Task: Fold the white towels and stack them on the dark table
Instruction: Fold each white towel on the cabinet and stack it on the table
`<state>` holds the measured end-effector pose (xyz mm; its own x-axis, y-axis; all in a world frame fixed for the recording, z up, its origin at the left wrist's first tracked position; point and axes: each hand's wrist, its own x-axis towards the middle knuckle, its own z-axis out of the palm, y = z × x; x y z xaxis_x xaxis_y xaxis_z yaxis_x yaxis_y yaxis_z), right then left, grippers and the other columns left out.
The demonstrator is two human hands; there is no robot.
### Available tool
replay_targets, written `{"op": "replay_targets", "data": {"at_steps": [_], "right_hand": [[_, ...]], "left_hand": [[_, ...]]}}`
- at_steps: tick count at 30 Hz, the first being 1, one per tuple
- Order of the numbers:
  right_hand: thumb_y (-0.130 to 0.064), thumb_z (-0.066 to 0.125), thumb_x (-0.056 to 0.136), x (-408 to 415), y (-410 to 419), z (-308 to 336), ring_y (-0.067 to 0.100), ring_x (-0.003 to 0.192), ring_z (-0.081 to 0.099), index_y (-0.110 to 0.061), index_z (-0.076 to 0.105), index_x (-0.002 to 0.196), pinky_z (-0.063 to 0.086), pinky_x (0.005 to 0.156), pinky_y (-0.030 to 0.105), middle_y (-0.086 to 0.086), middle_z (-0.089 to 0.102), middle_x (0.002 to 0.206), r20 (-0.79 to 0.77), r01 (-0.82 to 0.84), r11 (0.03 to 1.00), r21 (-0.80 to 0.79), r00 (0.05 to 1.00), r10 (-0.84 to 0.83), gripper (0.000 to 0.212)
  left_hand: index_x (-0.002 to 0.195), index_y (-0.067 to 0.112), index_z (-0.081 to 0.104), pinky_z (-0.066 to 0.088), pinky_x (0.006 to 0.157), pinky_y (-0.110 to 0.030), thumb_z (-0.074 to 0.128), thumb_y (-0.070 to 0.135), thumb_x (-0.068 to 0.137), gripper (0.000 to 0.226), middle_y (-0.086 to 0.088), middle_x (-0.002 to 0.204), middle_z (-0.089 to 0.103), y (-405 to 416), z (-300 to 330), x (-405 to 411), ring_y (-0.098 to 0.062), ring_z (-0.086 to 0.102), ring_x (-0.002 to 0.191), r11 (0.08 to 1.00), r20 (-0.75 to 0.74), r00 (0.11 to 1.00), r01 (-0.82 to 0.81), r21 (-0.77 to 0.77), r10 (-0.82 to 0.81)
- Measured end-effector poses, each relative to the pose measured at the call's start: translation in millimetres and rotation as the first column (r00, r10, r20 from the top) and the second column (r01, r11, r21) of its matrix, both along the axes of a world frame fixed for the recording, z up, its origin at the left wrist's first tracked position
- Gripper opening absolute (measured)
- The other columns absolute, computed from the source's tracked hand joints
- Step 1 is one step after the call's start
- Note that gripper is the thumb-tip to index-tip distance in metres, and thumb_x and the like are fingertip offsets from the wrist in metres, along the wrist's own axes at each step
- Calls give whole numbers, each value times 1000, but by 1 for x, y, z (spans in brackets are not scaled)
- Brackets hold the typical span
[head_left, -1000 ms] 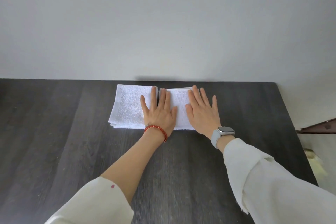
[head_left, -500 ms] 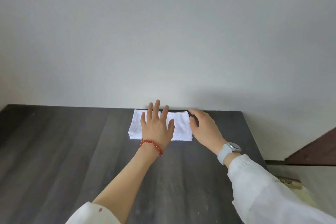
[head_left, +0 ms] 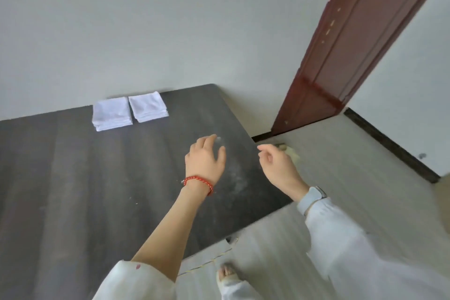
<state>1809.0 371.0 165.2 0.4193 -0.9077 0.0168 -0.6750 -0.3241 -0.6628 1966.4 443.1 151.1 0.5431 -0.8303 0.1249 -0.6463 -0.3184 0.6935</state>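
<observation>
Head | hands: left [head_left: 205,158], right [head_left: 277,165] lifted off towel stacks [head_left: 130,112], loose, empty | view swung right

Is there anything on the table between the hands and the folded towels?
Nothing visible. Only bare dark table lies between the left hand and the two stacks of white towels at the far edge by the wall. The right hand hangs past the table's side edge, holding nothing.
</observation>
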Motion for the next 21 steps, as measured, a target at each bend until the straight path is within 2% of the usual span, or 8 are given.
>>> {"op": "replay_targets", "data": {"at_steps": [5, 9, 15, 17, 21], "right_hand": [[-15, 45, 94, -155, 4, -5, 26, 105, 58, -8, 59, 116, 40, 83, 25, 10, 65, 113, -42, 288, 958, -10, 957, -288, 26], [-17, 46, 95, -274, 9, 4, 21, 102, 59, -10, 59, 116, 44, 89, 30, 5, 64, 111, 29, 508, 861, -7, 861, -508, 26], [-16, 44, 95, -500, 23, 10, 24, 92, 61, -10, 58, 117, 43, 74, 25, 10, 65, 106, 42, 797, 604, 18, 603, -797, 26], [-15, 43, 95, -577, 27, 8, 25, 93, 62, -11, 58, 116, 45, 74, 26, 9, 66, 106, 36, 848, 529, 32, 528, -848, 27], [-15, 44, 94, -720, 35, 7, 23, 93, 62, -11, 59, 115, 39, 69, 19, 8, 66, 107, 9, 917, 397, 40, 397, -918, 26]], "left_hand": [[133, 16, 43, 32, 102, -38, 44, 31, 94, 43, -5, 136, 45, -36, -4, -128, -25, 39, 125, 949, -6, 949, 315, 19, -315], [131, 14, 48, 36, 100, -40, 47, 29, 92, 41, -9, 134, 48, -82, 4, -242, -27, 42, 122, 845, 62, 843, 535, 1, -534], [131, 14, 47, 35, 99, -34, 45, 28, 94, 40, -5, 135, 48, -131, 18, -488, -23, 44, 122, 528, 100, 525, 849, -1, -845], [131, 14, 47, 35, 100, -34, 44, 27, 94, 39, -5, 134, 48, -144, 16, -572, -23, 43, 122, 442, 84, 440, 897, 6, -894], [128, 13, 50, 37, 99, -36, 45, 25, 94, 37, -7, 130, 50, -161, 20, -736, -23, 45, 120, 304, 58, 303, 953, 2, -951]]}}
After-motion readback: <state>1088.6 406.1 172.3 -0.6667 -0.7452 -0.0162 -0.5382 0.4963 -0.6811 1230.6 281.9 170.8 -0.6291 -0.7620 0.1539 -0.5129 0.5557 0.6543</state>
